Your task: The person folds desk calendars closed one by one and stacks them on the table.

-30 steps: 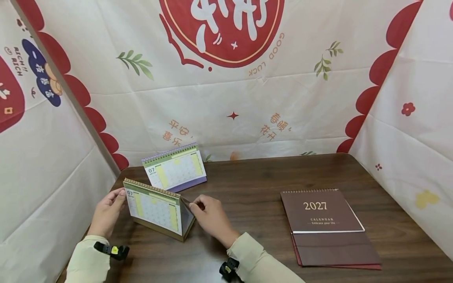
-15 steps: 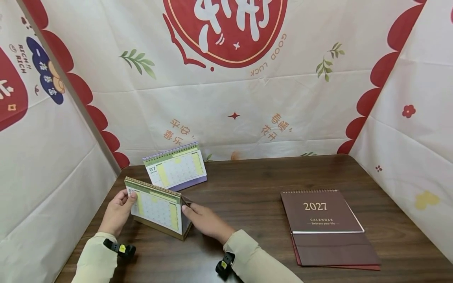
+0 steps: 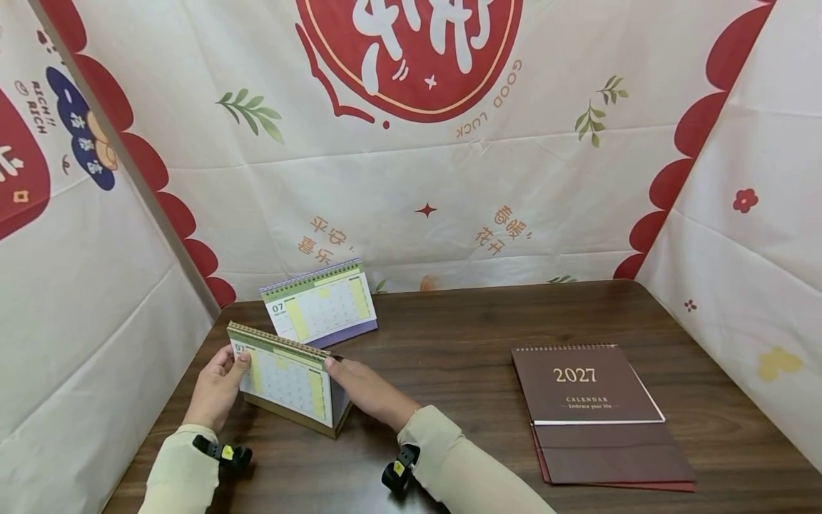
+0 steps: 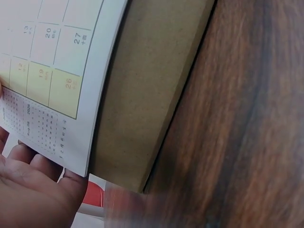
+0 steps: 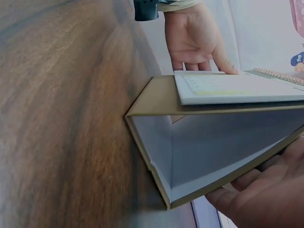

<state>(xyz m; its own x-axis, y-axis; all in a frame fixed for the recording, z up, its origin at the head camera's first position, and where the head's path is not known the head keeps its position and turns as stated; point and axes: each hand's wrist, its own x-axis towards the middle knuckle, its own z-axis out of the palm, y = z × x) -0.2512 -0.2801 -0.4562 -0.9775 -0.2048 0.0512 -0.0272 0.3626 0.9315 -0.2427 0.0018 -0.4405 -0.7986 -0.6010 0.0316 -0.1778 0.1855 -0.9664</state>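
Observation:
A tan-based desk calendar (image 3: 285, 385), opened to a month page marked 07, stands tent-like on the wooden table. My left hand (image 3: 215, 389) grips its left end, thumb on the front page and fingers behind. At its upper right corner my right hand (image 3: 372, 391) holds it, with the thumb at the front edge and the fingers around the back panel. The right wrist view looks into the hollow triangular stand (image 5: 213, 147), with the right fingers under the back panel. Just behind stands a second desk calendar (image 3: 324, 307) with a purple base.
On the right of the table (image 3: 449, 428) lies a brown 2027 calendar (image 3: 587, 407), with a dark red edge showing beneath it. White printed cloth (image 3: 398, 178) walls in the back and both sides.
My left hand has moved right, bringing its thumb onto the front page. My right hand has shifted left from the side edge to grip the upper right corner. The calendar stays nearly in place.

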